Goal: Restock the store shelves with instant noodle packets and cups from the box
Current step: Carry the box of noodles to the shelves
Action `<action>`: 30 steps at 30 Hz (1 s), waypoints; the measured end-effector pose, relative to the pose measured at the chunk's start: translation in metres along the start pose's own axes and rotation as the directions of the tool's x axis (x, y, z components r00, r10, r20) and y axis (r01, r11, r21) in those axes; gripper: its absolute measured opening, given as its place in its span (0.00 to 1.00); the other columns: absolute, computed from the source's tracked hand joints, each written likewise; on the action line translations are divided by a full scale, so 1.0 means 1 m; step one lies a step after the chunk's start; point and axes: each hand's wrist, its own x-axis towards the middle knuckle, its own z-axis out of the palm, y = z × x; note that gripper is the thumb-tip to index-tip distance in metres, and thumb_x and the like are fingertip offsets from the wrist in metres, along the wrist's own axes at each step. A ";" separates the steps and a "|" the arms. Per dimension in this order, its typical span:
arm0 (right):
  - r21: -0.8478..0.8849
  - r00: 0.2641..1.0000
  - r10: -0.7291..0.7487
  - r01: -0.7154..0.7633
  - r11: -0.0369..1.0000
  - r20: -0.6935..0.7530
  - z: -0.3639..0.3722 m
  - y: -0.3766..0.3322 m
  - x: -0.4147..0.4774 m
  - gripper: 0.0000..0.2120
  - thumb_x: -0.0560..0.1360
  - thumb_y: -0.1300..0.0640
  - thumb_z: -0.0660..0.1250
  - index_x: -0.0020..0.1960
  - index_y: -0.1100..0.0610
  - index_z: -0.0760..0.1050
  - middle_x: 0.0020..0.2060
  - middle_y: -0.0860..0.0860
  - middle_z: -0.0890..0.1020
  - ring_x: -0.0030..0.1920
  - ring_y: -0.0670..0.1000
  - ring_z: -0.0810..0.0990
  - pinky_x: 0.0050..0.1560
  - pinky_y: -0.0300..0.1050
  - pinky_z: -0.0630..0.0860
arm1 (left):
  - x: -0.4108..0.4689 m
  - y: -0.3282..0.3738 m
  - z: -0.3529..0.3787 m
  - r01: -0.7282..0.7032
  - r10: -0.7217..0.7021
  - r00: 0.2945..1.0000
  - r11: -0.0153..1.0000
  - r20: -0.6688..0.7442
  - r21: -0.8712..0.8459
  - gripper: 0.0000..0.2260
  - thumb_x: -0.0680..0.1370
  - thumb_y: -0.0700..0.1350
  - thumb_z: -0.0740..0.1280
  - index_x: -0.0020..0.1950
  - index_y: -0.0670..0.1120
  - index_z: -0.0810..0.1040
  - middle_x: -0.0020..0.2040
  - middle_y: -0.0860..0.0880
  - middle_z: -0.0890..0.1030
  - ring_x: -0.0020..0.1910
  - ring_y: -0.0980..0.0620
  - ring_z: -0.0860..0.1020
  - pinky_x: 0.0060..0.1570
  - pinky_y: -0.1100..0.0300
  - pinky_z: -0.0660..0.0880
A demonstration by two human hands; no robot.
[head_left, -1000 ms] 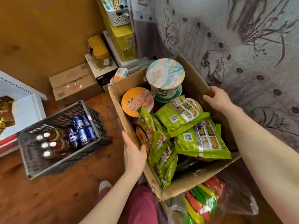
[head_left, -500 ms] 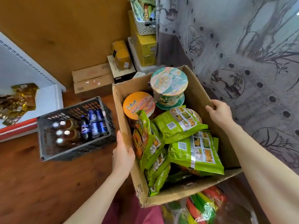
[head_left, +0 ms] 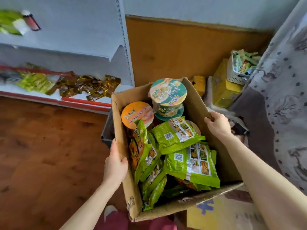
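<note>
- The left hand [head_left: 116, 165] still grips the left wall of the box [head_left: 196, 103], and the right hand [head_left: 217, 123] still curls over its right rim.
- The box sits centre frame, holding green noodle packets [head_left: 176, 135] and cups [head_left: 167, 92].
- The white shelf [head_left: 66, 100] now fills the upper left.
- The grey crate [head_left: 106, 130] is now mostly hidden behind the box.

box [head_left: 196, 103]: plain brown cardboard, matt, scuffed at the edges on my feed
noodle packets [head_left: 176, 135]: thin plastic film, glossy and crinkly
cup lids [head_left: 167, 90]: smooth printed film, slight sheen
floor [head_left: 49, 146]: reddish wood look, smooth, low shine
shelf [head_left: 66, 52]: white, I'd say painted metal, smooth matt
sachets [head_left: 93, 87]: shiny gold foil
curtain [head_left: 285, 97]: printed grey cloth, soft and matt
wall panel [head_left: 182, 52]: orange-brown wood, flat matt
</note>
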 end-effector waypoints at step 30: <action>0.093 0.529 -0.698 0.761 0.642 0.482 0.527 -0.836 -0.076 0.09 0.76 0.58 0.61 0.50 0.63 0.75 0.48 0.61 0.80 0.51 0.62 0.77 0.43 0.45 0.67 | 0.228 -0.368 -0.612 0.380 -0.560 0.653 0.825 -0.510 -0.418 0.32 0.78 0.34 0.60 0.76 0.47 0.48 0.72 0.43 0.66 0.61 0.42 0.75 0.62 0.53 0.70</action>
